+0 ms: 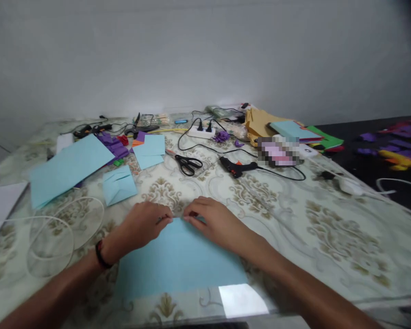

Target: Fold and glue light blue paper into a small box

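Observation:
A light blue sheet of paper point(181, 260) lies on the patterned tabletop in front of me. At its far edge my left hand point(140, 224) pinches the paper between thumb and fingers, a dark band round the wrist. Close beside it, my right hand point(214, 219) pinches the same edge, with a small gap between the two hands. Beyond my left hand sits a folded light blue paper piece point(119, 185). Black-handled scissors point(188, 164) and a black glue gun point(238, 167) lie farther back, touched by neither hand.
Large blue sheets point(71, 169) and a looped white cable point(71, 228) are at the left. A power strip point(202, 132) with black plugs stands at the back. Yellow paper point(260, 123), a white adapter point(351, 186) and purple pieces point(404, 141) are to the right.

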Demonstrator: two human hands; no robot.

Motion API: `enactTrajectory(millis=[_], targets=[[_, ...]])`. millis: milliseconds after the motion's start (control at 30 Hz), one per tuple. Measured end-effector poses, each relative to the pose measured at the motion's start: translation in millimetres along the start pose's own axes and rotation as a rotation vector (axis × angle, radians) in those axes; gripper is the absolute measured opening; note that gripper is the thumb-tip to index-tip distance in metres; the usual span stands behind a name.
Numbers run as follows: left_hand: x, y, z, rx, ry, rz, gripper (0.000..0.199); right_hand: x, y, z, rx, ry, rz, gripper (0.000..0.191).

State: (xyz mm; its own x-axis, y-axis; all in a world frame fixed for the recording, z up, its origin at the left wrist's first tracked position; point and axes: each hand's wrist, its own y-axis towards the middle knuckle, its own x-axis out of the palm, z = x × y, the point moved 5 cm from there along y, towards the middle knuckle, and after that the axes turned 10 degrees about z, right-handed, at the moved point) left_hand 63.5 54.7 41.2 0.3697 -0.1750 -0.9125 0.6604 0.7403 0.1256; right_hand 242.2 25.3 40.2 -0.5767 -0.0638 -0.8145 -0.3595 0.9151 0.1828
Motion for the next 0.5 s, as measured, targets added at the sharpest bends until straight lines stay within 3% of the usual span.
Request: enactTrajectory(millis=[67,200,500], targets=[[-3.4,-8,-1,-0.056,-0.076,0.031,0.017,10,14,-13,-0.084,0.102,-0.027,0.011],[-7.0,-19,-6,-0.091,-0.132,0.079,0.019,22,32,-29,-0.118,0.133,-0.070,0.010],[-5.4,-28,-8,-0.073,-0.183,0.127,0.021,28,35,-29,-0.096,0.108,-0.099,0.007]])
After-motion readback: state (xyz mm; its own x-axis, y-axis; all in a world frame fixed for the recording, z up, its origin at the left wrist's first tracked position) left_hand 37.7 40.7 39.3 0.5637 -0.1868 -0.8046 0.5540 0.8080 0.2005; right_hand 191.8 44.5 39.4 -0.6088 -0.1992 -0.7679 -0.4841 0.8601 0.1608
